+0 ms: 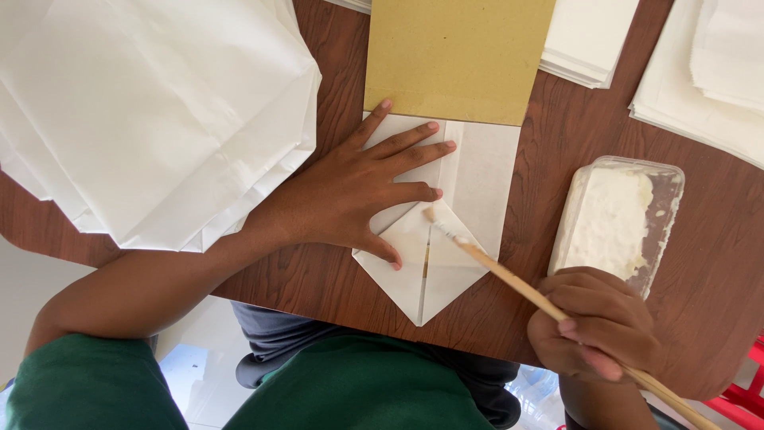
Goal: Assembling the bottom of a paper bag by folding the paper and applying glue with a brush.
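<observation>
My left hand [358,191] lies flat with spread fingers on a folded white paper piece [477,183] that ends in a point toward me. My right hand [593,326] grips a thin wooden brush [509,279], and the bristle tip touches the paper's centre fold just beside my left index finger. A tan cardboard sheet [458,56] covers the far end of the white paper.
A clear plastic tub of white paste [617,219] stands to the right on the brown wooden table [557,135]. A big stack of white paper sheets [151,111] lies at the left. More white paper stacks [700,72] sit at the far right and top.
</observation>
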